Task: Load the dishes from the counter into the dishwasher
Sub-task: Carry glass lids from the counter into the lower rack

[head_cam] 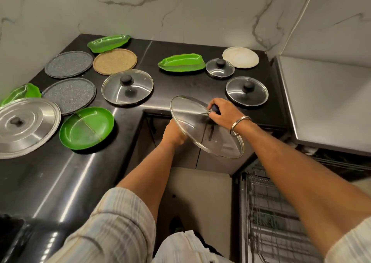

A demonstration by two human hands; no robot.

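A large glass lid (192, 120) with a metal rim hangs tilted in the air just off the counter's inner corner. My right hand (222, 113) grips its dark knob from above. My left hand (174, 133) holds the lid's lower left rim, partly hidden behind the glass. The dishwasher's wire rack (267, 212) stands pulled out at the lower right. On the black counter (174, 84) lie more glass lids (127, 87), (247, 91), (219, 68), a steel lid (26, 126), green dishes (86, 128), (180, 63), (108, 43) and round plates (69, 95), (69, 64), (114, 61), (241, 57).
The L-shaped counter wraps left and back, against marble walls. A steel appliance top (325, 102) sits at the right, above the dishwasher. Another green dish (22, 93) pokes out at the far left. A white cable (299, 20) runs down the right wall. Dark cabinet doors (186, 152) lie below the lid.
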